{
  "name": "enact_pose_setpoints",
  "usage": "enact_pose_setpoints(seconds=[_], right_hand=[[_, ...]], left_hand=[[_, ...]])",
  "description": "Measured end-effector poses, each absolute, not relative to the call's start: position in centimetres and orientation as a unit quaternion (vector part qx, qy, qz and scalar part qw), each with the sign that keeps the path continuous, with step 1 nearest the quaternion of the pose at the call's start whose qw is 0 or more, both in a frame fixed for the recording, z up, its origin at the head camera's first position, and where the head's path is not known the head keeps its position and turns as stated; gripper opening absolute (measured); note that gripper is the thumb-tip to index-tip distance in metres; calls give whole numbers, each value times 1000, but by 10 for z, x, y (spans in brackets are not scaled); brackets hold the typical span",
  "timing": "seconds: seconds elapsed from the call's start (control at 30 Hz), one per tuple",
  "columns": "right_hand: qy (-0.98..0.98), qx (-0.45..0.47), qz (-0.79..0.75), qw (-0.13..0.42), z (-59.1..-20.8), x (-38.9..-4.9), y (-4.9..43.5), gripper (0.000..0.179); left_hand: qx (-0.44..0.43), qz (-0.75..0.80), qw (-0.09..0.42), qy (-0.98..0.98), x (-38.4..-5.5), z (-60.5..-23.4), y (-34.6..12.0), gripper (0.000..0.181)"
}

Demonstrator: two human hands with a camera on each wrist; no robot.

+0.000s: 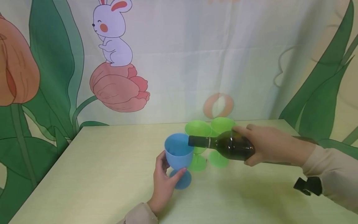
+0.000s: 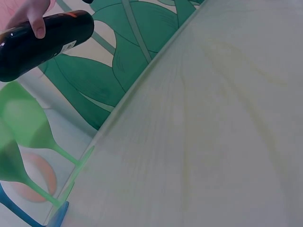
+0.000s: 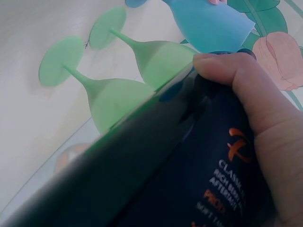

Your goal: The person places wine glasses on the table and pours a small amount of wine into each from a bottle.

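Note:
My left hand (image 1: 165,185) grips a blue goblet (image 1: 179,161) under its bowl, fingers behind and thumb in front. In the head view the goblet is nearly upright, its foot low over the table. My right hand (image 1: 265,144) holds a dark wine bottle (image 1: 235,146) by its body, tipped on its side with the neck to the left. The black bottle mouth overlaps the goblet's right rim. In the right wrist view my thumb (image 3: 218,68) lies along the bottle, beside a label with orange and white lettering. No liquid shows at the mouth.
Two green goblets (image 1: 197,163) (image 1: 219,158) stand side by side on the pale table (image 1: 98,177), just behind the bottle neck. A printed cloth (image 1: 173,68) with a rabbit and tulips hangs along the table's back edge. A black device (image 1: 309,186) is strapped at the right wrist.

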State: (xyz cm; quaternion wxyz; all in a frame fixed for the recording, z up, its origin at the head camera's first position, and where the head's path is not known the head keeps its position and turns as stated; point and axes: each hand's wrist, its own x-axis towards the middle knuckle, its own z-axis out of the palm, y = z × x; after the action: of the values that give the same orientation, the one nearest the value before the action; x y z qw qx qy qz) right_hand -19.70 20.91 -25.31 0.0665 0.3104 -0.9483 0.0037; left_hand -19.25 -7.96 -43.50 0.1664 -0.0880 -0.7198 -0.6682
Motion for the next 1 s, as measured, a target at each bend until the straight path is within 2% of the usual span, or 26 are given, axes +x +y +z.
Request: enact_pose_setpoints(seconds=[1.0], right_hand=[[-949,310,-13,58,-245,-197,206,69]], left_hand=[[-82,-666,167,-723,-193,-435,-80,77]])
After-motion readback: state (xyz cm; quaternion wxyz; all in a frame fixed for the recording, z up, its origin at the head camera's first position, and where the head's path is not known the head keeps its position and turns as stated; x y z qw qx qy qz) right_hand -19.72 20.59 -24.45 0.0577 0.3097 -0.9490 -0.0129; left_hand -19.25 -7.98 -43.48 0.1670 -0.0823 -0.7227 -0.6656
